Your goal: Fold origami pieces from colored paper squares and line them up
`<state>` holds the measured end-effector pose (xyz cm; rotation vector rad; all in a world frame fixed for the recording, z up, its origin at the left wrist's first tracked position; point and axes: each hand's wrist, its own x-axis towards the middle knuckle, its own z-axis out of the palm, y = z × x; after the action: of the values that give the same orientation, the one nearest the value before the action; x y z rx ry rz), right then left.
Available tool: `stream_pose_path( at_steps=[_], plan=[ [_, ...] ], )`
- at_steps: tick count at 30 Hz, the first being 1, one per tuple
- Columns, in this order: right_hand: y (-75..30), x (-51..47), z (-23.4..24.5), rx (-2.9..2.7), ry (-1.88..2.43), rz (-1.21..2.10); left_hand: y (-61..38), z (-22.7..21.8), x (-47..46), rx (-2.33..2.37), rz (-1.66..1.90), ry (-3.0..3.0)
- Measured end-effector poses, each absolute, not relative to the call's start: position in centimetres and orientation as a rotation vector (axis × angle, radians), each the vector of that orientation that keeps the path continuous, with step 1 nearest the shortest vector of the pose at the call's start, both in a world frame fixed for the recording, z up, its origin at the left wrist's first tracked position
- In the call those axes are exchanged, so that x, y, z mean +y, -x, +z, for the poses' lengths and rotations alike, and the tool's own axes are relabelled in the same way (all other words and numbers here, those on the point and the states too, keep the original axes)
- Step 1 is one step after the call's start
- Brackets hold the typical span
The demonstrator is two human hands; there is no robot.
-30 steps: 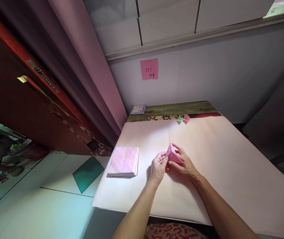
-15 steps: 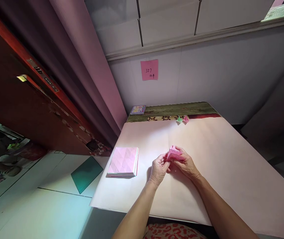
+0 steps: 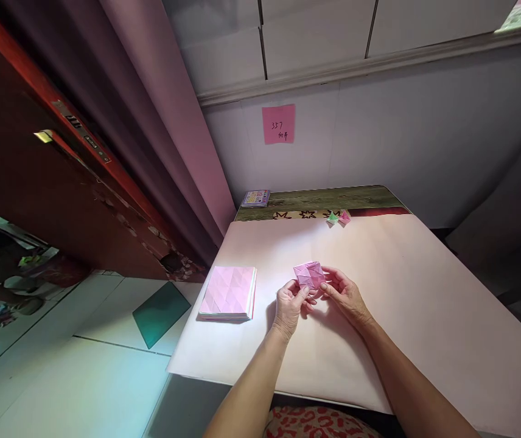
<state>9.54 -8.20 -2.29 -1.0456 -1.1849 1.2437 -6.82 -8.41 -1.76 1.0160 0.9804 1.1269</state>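
Observation:
A pink folded paper (image 3: 310, 275), creased across its face, is held up over the table between both hands. My left hand (image 3: 290, 306) pinches its lower left edge, thumb in front and fingers behind. On the other side, my right hand (image 3: 345, 296) grips the lower right corner between thumb and fingers. To the left lies a stack of square papers (image 3: 228, 292) with a pink patterned sheet on top. Beyond the hands sit a small green folded paper piece (image 3: 332, 219) and a pink folded paper piece (image 3: 344, 218), side by side.
Pale paper covers most of the table (image 3: 406, 304). At its back left corner is a small stack of printed cards (image 3: 255, 198). A pink note (image 3: 279, 124) with handwriting sticks to the wall. A purple curtain (image 3: 173, 121) hangs at the left, and a green mat (image 3: 162, 314) lies on the floor.
The folded paper has turned from a narrow, peaked view to a flatter, squarish face towards me. Both hands have shifted their hold on it, and the camera view has moved slightly.

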Motion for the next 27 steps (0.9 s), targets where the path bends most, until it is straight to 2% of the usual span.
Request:
stream_pose_path(
  at_steps=[5,19,27],
  plan=[
    [-9.73,-8.14,-2.33,-1.25,1.057,1.227,6.74,-1.28,-8.76,0.932,1.053,-1.144],
    [-9.84,-8.4,-1.96,-1.39,1.06,1.183,6.61,-1.06,-8.63,0.943,1.103,-0.942],
    [-9.74,-8.45,-1.92,-1.387,1.094,0.787,6.62,-1.49,-8.65,1.026,1.21,-1.021]
  ],
)
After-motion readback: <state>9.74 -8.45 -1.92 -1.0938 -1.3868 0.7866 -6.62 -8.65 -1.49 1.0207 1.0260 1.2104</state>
